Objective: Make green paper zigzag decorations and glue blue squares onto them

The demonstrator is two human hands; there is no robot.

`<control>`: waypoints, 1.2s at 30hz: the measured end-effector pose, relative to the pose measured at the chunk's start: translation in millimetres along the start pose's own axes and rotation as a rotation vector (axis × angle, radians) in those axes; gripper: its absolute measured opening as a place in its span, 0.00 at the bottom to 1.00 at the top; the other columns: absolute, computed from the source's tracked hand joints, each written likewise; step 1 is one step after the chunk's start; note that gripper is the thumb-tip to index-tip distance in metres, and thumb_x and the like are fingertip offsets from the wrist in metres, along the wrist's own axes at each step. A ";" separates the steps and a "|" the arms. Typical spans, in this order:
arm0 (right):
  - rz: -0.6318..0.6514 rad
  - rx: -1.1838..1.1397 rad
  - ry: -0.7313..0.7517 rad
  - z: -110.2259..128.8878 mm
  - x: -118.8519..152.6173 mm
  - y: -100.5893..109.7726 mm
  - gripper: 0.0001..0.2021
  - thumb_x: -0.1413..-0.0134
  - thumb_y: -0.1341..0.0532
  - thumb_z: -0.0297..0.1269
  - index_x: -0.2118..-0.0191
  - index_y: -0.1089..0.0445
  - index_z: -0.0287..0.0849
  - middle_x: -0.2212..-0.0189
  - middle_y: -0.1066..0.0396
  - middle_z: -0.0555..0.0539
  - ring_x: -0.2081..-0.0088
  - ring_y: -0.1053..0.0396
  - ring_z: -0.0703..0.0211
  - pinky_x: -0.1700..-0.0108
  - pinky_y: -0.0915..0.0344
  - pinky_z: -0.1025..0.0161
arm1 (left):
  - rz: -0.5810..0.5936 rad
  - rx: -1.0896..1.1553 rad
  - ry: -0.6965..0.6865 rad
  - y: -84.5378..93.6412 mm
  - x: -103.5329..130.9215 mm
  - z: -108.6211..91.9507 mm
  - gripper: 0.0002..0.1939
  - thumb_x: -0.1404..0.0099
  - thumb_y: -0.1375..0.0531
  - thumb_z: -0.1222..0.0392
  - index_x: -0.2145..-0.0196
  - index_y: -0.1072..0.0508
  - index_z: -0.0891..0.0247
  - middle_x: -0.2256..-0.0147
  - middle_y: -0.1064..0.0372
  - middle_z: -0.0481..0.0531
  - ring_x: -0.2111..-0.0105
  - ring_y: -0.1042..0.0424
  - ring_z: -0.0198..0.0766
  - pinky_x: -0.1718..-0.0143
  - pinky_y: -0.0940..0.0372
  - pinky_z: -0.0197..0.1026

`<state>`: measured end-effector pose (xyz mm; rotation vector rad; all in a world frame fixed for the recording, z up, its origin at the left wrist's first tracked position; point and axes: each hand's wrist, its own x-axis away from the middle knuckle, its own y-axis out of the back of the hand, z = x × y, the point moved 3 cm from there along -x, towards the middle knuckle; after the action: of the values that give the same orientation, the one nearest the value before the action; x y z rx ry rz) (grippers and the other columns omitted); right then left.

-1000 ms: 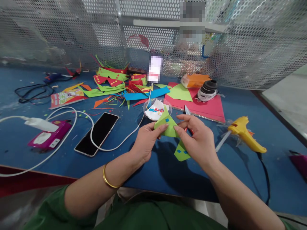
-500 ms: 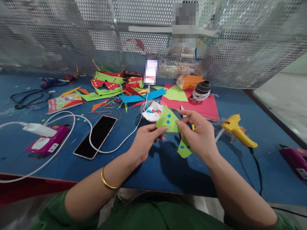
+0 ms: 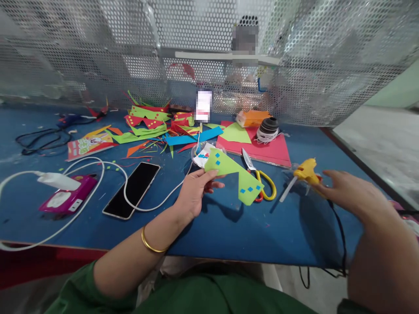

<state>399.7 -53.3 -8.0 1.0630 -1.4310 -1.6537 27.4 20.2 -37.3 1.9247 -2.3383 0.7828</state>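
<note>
My left hand (image 3: pixel 196 190) pinches the left end of a green paper mask (image 3: pixel 228 168) bearing small blue diamonds, held above the blue table. At the right, my right hand (image 3: pixel 348 192) has its fingers around the handle end of a yellow glue gun (image 3: pixel 307 171), whose white glue stick points down to the left. Behind the mask's right part lie scissors (image 3: pixel 269 185) with yellow and red handles. Just beyond my left hand is a clear dish (image 3: pixel 197 162) with white paper and blue and red bits.
Paper masks (image 3: pixel 147 114) and coloured scraps lie at the back left. A black phone (image 3: pixel 132 189), a white cable and a purple power strip (image 3: pixel 70 195) are on the left. Red sheets (image 3: pixel 275 150) and a string spool (image 3: pixel 268 130) lie at the back right, before a perforated screen (image 3: pixel 203 30).
My right hand has let go of the mask and moved right to the glue gun. The mask now hangs from my left hand alone, and the scissors show more.
</note>
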 end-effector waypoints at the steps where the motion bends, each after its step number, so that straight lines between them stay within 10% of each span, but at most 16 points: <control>1: 0.034 -0.047 0.009 -5.8 -2.3 -5.3 0.15 0.54 0.34 0.53 0.75 0.29 0.47 0.75 0.28 0.40 0.77 0.35 0.52 0.72 0.46 0.53 | -0.004 0.011 0.004 0.3 -0.2 0.1 0.13 0.48 0.29 0.54 0.67 0.18 0.64 0.62 0.19 0.59 0.74 0.26 0.33 0.75 0.44 0.34; 17: -0.148 -0.137 -0.059 23.0 9.6 19.8 0.15 0.60 0.33 0.41 0.81 0.42 0.52 0.80 0.42 0.49 0.78 0.41 0.55 0.72 0.46 0.53 | -0.060 0.132 0.048 0.7 -2.5 1.4 0.13 0.54 0.26 0.56 0.72 0.20 0.66 0.70 0.24 0.53 0.76 0.35 0.27 0.76 0.47 0.32; 21: -0.231 -0.596 -0.378 26.7 27.8 37.2 0.12 0.62 0.30 0.36 0.82 0.35 0.51 0.83 0.38 0.49 0.82 0.41 0.59 0.75 0.46 0.53 | -0.070 0.120 0.019 0.6 -2.4 0.2 0.12 0.53 0.27 0.57 0.72 0.19 0.66 0.67 0.22 0.56 0.76 0.35 0.28 0.76 0.47 0.33; 24: -0.497 -1.192 -0.206 58.9 44.2 47.9 0.09 0.62 0.29 0.35 0.76 0.30 0.47 0.76 0.32 0.46 0.74 0.32 0.55 0.71 0.38 0.52 | -0.084 0.083 0.004 1.2 -1.8 0.5 0.11 0.53 0.27 0.57 0.72 0.19 0.65 0.67 0.21 0.56 0.76 0.35 0.28 0.76 0.47 0.34; 29: -0.201 -1.352 0.151 135.6 41.2 40.8 0.10 0.55 0.29 0.39 0.71 0.31 0.45 0.69 0.27 0.48 0.61 0.26 0.52 0.53 0.29 0.50 | -0.045 -0.029 -0.074 -0.5 1.2 -1.4 0.10 0.52 0.28 0.55 0.74 0.18 0.64 0.73 0.23 0.53 0.77 0.37 0.30 0.76 0.47 0.35; 36: 0.111 -1.072 0.193 182.3 23.6 12.9 0.12 0.60 0.29 0.40 0.69 0.28 0.43 0.69 0.23 0.48 0.68 0.25 0.55 0.66 0.28 0.59 | -0.023 -0.084 -0.089 -3.3 4.0 -2.1 0.10 0.51 0.29 0.54 0.76 0.18 0.64 0.82 0.32 0.48 0.79 0.39 0.30 0.77 0.47 0.35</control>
<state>224.4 0.0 11.6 0.4707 -0.3164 -1.7915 28.8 17.0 -33.0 1.9873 -2.3525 0.5983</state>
